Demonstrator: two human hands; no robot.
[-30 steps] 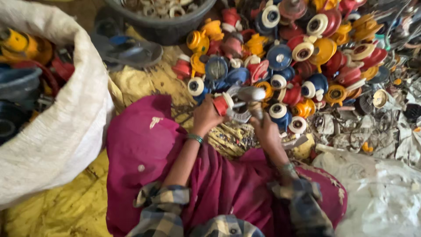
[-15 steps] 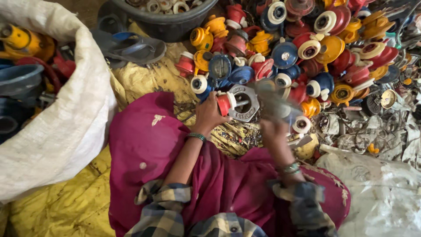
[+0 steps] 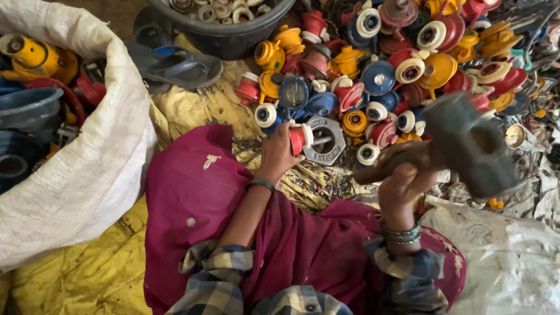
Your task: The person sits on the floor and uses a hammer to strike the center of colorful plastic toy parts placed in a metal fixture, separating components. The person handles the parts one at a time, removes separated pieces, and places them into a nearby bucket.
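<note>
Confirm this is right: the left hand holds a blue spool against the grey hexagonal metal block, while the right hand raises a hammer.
Wrong in one respect: the head view shows the spool is red, not blue. The left hand does hold it against the grey hexagonal metal block, and the right hand raises the hammer.

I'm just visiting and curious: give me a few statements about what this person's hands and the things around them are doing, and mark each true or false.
1. The right hand grips a hammer. True.
2. The left hand is empty. False: it holds a red and white plastic part against a grey hexagonal metal piece.
3. A white woven sack lies at the left. True.
4. The dark tub stands on the person's lap. False: it stands beyond the pile of parts.
</note>
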